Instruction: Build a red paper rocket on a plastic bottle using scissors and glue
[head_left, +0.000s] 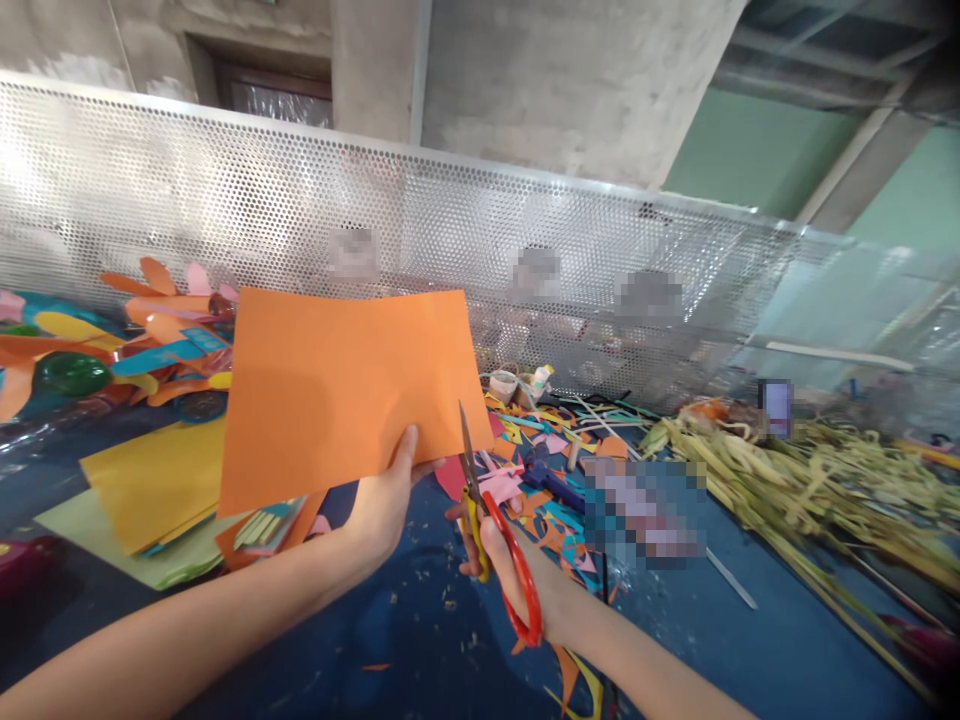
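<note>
A large orange sheet of paper (337,390) is held up by my left hand (386,500), thumb on its front near the lower edge and the other fingers mostly hidden behind it. My right hand (510,565) grips scissors (517,580) with one red and one yellow handle, fingers through the loops. The blades point up and lie at the sheet's lower right part; how far they are apart is hard to tell. Yellow and pale green sheets (161,485) lie on the blue table to the left, under the orange sheet's edge.
Colourful paper crafts (165,330) stand at the left. Paper scraps (555,510), a glue bottle (541,380) and a small cup (502,385) lie beyond my right hand. Dried husks (750,480) cover the right of the blue table (420,640). A perforated metal panel (300,190) rises behind.
</note>
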